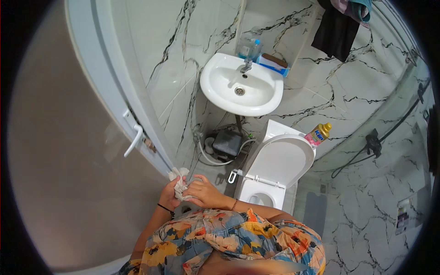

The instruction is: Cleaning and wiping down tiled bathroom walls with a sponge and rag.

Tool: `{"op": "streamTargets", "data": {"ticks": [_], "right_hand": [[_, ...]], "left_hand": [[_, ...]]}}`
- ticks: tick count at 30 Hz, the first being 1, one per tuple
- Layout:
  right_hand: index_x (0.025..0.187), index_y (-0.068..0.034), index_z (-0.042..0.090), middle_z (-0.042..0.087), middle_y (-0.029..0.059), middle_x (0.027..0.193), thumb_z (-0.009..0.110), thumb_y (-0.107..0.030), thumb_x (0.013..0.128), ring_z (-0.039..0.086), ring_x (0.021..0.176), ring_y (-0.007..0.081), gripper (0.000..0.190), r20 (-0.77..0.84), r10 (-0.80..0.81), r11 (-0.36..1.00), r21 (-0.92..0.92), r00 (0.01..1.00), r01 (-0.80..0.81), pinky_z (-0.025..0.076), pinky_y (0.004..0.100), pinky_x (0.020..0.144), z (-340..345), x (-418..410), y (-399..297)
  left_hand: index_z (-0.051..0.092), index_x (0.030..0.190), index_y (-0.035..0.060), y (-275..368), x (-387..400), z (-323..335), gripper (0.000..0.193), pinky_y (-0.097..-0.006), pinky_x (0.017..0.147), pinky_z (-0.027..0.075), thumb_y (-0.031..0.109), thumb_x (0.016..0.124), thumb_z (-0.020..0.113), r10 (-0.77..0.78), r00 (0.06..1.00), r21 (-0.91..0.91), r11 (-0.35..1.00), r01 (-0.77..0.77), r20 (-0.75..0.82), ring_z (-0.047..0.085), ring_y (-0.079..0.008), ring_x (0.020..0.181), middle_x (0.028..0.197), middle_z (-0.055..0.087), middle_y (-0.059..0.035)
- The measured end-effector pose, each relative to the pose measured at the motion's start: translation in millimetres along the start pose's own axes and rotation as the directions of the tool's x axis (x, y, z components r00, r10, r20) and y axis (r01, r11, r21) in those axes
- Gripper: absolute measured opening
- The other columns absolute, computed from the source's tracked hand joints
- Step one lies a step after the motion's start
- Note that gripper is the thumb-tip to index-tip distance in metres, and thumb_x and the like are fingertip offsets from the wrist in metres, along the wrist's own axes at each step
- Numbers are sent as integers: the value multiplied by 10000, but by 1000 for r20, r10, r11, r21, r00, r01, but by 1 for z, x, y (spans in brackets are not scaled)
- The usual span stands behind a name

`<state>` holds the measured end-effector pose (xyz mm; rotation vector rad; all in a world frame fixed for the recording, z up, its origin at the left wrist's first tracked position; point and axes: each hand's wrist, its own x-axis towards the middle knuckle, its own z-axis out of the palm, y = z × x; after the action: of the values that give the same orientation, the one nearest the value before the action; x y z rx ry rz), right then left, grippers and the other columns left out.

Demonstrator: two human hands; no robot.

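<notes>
A crumpled whitish tissue or cloth (180, 185) is between my two hands, in front of my body and beside the door's edge. My left hand (169, 195) grips it from the left, thumb on top. From the right, my right hand (202, 191) touches its lower part with curled fingers; whether these fingers pinch it is hard to tell. The toilet (261, 187) stands right of my hands with its lid (282, 160) raised. Farther ahead, a white washbasin (254, 100) with a metal faucet (246, 66) is fixed to the marbled wall.
At left is a door with a white handle (136, 140). A Kilin bottle (317, 134) stands on the toilet tank. Below the washbasin are a dark container (227, 143) and a white hose (210, 161). A glass shower screen (361, 137) curves at right; dark clothes (336, 32) hang above.
</notes>
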<state>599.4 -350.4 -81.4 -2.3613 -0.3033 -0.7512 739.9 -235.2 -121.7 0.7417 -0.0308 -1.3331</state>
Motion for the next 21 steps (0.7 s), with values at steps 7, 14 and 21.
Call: {"op": "streamTargets", "data": {"ticks": [7,14,21], "right_hand": [[853,-108,604,614,22,815,619,-192,762,553,815,210,125,-356,368,897,-108,859,-429,264,435,926,-25,41,44],[833,-15,589,587,57,676,579,-182,819,530,587,124,167,-537,613,779,291,579,-555,411,253,552,-64,34,97],[1019,-23,553,538,67,961,554,-190,821,493,827,137,259,-575,588,809,416,569,-416,409,265,729,-131,19,157]], "left_hand": [[485,1135,44,49,54,61,414,-282,699,450,371,881,499,-26,997,264,964,4,78,555,-151,854,980,568,-54],[458,1169,54,63,122,117,429,-251,789,409,175,795,629,-363,877,762,648,-6,315,509,-104,936,1025,535,-17],[479,1107,89,54,193,174,375,-258,663,447,207,784,629,-464,829,779,624,56,312,556,-108,782,944,562,-18]]}}
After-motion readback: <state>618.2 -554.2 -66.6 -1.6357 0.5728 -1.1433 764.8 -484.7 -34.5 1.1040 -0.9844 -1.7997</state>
